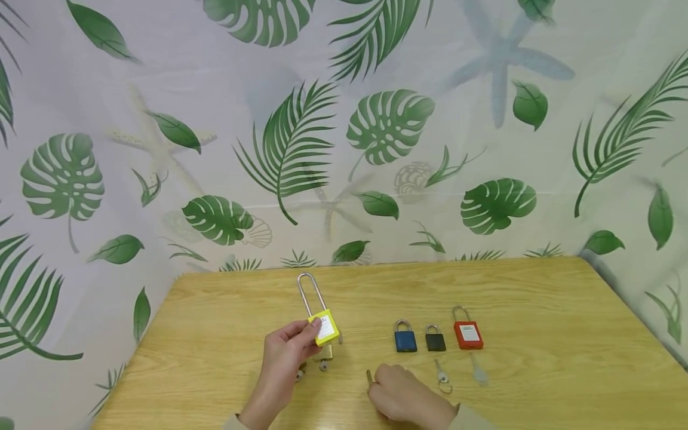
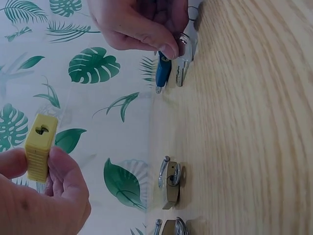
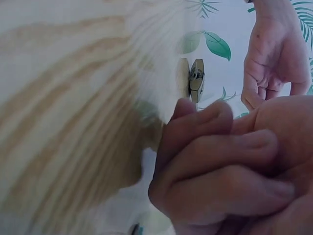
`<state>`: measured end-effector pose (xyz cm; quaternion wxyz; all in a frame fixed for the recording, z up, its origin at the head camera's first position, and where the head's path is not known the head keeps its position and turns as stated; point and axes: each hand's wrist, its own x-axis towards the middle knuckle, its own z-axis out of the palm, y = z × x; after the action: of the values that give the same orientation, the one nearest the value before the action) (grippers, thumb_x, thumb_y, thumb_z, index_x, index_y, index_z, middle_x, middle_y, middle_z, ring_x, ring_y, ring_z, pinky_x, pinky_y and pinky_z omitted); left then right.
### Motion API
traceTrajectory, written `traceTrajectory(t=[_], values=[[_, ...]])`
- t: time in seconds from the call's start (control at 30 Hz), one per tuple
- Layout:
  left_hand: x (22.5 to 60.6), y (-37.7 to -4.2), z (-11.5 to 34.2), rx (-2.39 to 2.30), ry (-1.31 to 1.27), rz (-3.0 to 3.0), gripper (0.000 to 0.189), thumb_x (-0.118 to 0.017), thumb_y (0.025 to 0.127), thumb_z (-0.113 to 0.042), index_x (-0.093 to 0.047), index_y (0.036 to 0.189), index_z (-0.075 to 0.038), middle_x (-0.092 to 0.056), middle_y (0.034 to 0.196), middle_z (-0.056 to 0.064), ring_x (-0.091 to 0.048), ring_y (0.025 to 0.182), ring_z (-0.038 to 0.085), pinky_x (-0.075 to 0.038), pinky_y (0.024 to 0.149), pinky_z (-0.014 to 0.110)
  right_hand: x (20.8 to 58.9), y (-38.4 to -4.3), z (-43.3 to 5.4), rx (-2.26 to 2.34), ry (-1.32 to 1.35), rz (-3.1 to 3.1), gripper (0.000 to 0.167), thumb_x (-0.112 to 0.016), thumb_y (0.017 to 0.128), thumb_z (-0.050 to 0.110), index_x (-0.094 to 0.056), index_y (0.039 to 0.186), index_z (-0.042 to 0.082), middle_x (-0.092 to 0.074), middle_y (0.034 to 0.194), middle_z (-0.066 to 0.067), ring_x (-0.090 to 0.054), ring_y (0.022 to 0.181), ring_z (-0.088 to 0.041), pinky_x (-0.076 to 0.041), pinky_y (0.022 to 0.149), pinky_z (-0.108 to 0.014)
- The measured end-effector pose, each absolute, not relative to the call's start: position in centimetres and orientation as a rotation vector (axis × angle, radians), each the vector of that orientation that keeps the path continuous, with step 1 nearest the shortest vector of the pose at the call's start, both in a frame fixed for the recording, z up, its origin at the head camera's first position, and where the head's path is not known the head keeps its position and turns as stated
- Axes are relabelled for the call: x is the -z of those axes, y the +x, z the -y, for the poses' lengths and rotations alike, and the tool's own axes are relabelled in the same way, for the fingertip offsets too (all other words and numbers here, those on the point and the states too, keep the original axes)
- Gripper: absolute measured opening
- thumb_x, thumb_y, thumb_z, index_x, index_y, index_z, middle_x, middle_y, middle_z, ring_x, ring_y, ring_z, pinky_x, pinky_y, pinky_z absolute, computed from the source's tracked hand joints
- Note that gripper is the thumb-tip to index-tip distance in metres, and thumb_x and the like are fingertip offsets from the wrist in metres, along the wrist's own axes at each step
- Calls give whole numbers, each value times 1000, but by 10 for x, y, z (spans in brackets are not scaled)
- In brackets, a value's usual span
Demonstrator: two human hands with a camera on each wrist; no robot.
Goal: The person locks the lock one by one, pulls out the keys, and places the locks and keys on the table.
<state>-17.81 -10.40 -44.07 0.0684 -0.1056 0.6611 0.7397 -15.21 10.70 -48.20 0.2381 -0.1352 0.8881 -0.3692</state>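
Observation:
Between thumb and fingers, my left hand (image 1: 287, 352) holds up a yellow padlock (image 1: 324, 334) with a white label and a long shackle. Its keyhole end faces the camera in the left wrist view. Low over the table, my right hand (image 1: 400, 394) pinches a key (image 2: 182, 72), its blade pointing away from the fingers. In the right wrist view the curled fingers (image 3: 215, 181) hide that key. A brass padlock (image 2: 172, 186) with a key in it rests behind the left hand, and a second brass padlock (image 2: 168, 227) lies beside it.
On the wooden table (image 1: 231, 298), a blue padlock (image 1: 405, 341), a black padlock (image 1: 435, 341) and a red padlock (image 1: 469, 335) lie in a row right of centre. In front of them lie a key on a ring (image 1: 443, 377) and another key (image 1: 479, 373). A leaf-patterned cloth (image 1: 301, 239) hangs behind.

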Motion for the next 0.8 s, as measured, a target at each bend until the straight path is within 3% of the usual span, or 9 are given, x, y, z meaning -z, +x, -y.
traceTrajectory(t=[0.17, 0.4, 0.6, 0.8], values=[[444, -176, 104, -2205, -284, -2003, 40, -71, 98, -24, -65, 117, 10, -72, 100, 6, -68, 82, 10, -59, 74, 22, 481, -151, -107, 955, -382, -2451, 31, -48, 89, 10, -48, 58, 13, -38, 54, 3, -30, 48, -13, -26, 49, -25], [448, -175, 104, -2173, -254, -2019, 41, -70, 99, -25, -64, 119, 10, -72, 104, 8, -69, 85, 10, -60, 76, 22, 484, -153, -106, 1006, -383, -2393, 35, -46, 86, 7, -50, 51, 12, -34, 40, 9, -29, 33, -4, -25, 40, -20], [452, -175, 99, -2095, -219, -2111, 44, -73, 97, -22, -64, 121, 12, -73, 107, 12, -69, 86, 10, -61, 77, 26, 467, -149, -120, 1035, -294, -2449, 39, -45, 100, 12, -56, 63, 8, -45, 56, 0, -36, 48, -13, -29, 47, -24], [458, -177, 89, -1923, -82, -2248, 44, -77, 93, -19, -64, 123, 12, -71, 105, 16, -68, 85, 12, -63, 79, 33, 438, -153, -154, 1147, -285, -2488, 52, -41, 107, 17, -64, 63, 3, -45, 45, 4, -37, 41, -10, -30, 43, -23]])
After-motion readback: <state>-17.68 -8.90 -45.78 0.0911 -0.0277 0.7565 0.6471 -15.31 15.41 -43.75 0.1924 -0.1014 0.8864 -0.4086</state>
